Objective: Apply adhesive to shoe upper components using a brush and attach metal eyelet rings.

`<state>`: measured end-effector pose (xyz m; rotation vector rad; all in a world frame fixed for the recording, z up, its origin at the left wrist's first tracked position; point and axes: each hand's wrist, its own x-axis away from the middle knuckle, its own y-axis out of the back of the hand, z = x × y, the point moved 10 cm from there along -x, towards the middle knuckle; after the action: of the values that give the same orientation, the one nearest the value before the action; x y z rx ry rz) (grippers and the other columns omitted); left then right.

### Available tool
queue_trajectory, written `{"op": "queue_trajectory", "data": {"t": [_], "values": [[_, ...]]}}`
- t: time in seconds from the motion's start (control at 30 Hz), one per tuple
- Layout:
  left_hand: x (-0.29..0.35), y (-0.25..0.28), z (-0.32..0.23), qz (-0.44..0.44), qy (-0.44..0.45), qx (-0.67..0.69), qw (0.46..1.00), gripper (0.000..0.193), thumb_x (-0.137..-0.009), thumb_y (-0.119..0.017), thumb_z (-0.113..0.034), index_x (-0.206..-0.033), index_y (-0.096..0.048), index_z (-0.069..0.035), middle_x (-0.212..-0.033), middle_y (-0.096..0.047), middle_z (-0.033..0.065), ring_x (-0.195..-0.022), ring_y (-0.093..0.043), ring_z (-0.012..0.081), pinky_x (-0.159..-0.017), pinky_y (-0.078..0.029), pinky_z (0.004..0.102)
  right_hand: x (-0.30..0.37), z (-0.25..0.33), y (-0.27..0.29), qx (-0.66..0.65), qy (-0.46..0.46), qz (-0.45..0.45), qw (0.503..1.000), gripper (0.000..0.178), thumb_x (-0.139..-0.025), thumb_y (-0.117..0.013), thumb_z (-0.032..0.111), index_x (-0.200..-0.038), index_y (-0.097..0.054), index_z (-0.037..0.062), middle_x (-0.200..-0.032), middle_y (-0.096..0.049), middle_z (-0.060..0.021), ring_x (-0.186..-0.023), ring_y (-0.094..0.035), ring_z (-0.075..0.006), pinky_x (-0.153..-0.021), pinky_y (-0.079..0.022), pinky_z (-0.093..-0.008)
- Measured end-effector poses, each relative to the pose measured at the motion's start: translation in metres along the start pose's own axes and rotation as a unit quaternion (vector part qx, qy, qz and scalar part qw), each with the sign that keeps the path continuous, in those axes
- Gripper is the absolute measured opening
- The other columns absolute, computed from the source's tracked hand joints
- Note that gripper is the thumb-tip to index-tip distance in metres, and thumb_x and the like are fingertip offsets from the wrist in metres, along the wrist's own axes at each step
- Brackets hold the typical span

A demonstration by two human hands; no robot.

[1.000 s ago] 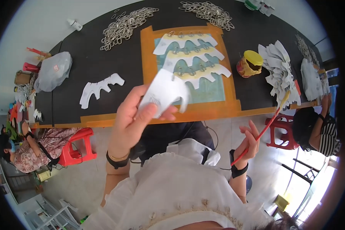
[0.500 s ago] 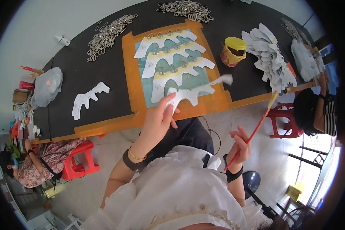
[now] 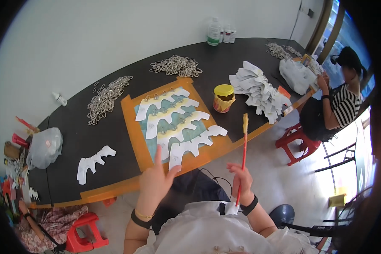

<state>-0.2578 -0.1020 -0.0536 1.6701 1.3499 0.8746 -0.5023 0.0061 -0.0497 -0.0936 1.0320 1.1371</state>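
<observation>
My left hand (image 3: 153, 184) is at the front edge of an orange-bordered teal mat (image 3: 150, 147), index finger and thumb stretched apart. Its thumb touches or nearly touches the near end of a white scalloped cutout (image 3: 191, 147), the front one of several overlapping rows. Behind it, the other white cutouts (image 3: 173, 134) have yellowish smears along their upper edges, with metal rings set on them. In my right hand (image 3: 241, 180) is a thin red-handled brush (image 3: 244, 152), held upright beyond the table edge, its tip coated yellowish.
A yellow-topped jar (image 3: 223, 103) stands right of the mat, before a stack of white cutouts (image 3: 258, 91). Piles of metal rings (image 3: 108, 99) lie behind. One loose cutout (image 3: 93, 163) and a plastic bag (image 3: 45, 148) are leftward. A person (image 3: 343, 95) sits at the right.
The front cutout, lifted by my left hand before, now lies on the mat and my fingers have spread off it. My right hand has turned the brush more upright. The view has tilted up.
</observation>
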Motion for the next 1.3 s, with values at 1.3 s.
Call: {"op": "queue_trajectory", "data": {"t": [1.3], "values": [[0.004, 0.043, 0.059, -0.255, -0.143, 0.12, 0.949, 0.033, -0.087, -0.072, -0.015, -0.118, -0.064, -0.008, -0.079, -0.064, 0.005, -0.057, -0.06, 0.0195, -0.051, -0.048, 0.0297, -0.028, -0.042, -0.05, 0.089, -0.012, -0.072, 0.993, 0.016, -0.098, -0.049, -0.001, -0.111, -0.056, 0.0029, -0.115, -0.054, -0.0171, -0.097, -0.059, -0.0274, -0.083, -0.05, -0.0361]]}}
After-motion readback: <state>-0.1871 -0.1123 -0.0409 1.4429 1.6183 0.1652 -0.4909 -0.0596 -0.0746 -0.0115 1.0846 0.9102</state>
